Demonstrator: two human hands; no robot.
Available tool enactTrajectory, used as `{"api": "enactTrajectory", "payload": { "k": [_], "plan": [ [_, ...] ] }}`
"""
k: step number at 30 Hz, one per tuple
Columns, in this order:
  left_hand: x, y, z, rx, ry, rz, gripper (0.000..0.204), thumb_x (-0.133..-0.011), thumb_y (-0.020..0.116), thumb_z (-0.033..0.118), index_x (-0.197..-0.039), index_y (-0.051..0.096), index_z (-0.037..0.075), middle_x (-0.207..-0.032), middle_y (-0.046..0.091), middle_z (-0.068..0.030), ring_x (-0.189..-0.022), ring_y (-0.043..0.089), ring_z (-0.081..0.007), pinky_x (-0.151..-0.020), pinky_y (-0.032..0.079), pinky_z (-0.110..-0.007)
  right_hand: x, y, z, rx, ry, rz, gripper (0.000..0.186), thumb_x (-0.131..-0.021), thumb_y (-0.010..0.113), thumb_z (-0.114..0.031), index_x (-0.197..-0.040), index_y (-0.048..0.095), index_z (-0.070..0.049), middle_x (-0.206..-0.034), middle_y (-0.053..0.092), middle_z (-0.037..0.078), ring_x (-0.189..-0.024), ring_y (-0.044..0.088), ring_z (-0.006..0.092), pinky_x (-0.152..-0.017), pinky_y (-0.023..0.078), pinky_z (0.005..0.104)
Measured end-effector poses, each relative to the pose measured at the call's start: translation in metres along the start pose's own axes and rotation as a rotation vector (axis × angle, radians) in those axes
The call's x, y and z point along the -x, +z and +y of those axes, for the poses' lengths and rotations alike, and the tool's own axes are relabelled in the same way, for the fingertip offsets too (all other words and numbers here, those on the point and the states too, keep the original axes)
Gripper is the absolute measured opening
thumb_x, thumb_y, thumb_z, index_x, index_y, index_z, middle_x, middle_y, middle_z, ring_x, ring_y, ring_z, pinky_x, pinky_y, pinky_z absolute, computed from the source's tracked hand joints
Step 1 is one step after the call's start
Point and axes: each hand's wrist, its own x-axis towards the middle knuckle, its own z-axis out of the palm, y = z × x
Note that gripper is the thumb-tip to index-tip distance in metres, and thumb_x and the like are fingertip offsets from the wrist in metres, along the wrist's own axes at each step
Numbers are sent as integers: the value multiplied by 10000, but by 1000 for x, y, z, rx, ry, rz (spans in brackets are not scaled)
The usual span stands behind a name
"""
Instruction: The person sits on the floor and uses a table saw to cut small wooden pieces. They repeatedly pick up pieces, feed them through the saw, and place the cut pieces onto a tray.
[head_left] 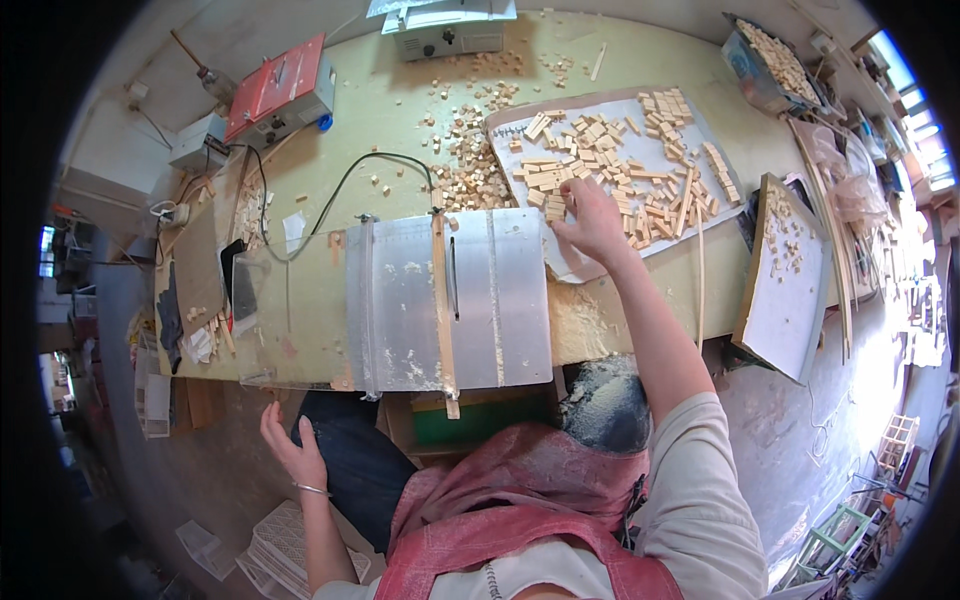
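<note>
My right hand [592,218] reaches over the near left part of a white board [575,262] where many small pale wooden blocks [590,135] lie. Its thumb and fingers stand apart, with the fingertips at the blocks; no block is plainly gripped. Just left of that hand is a silver metal plate [520,300] with a long narrow slot [454,275] and a wooden strip [440,290] across it. My left hand [295,448] hangs below the table's front edge, beside my left thigh, its fingers spread and holding nothing.
Loose wooden cubes [465,165] are heaped behind the plate. A red-topped machine [280,90] and a black cable [340,195] are at the left. A bin of blocks [775,65] stands far right, and a tilted tray [785,285] nearer. Sawdust [585,320] lies by the plate.
</note>
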Motion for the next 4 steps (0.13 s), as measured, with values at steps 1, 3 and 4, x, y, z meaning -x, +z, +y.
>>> {"api": "enactTrajectory", "payload": {
  "k": [1,3,4],
  "plan": [
    [0,0,0,-1,-5,-1,498,-973,656,103,-1438,516,-6,-1481,480,-200,-1276,541,-358,-1120,417,-467,-1,-2,-3,24,19,-37,506,-775,797,-247,-1218,609,-91,-1141,648,137,-1081,641,329,-939,506,476],
    [0,0,0,16,-20,-6,507,-968,662,96,-1442,514,-3,-1492,473,-193,-1296,535,-364,-1135,412,-466,-2,-4,-5,39,19,-45,515,-780,795,-254,-1237,612,-103,-1169,645,129,-1118,631,315,-979,485,487],
    [0,0,0,26,-28,-8,512,-965,665,93,-1444,513,-1,-1497,470,-190,-1306,533,-366,-1142,410,-465,-2,-4,-5,47,19,-49,519,-783,793,-258,-1246,614,-109,-1183,644,125,-1137,627,308,-998,475,492]
  ]
}}
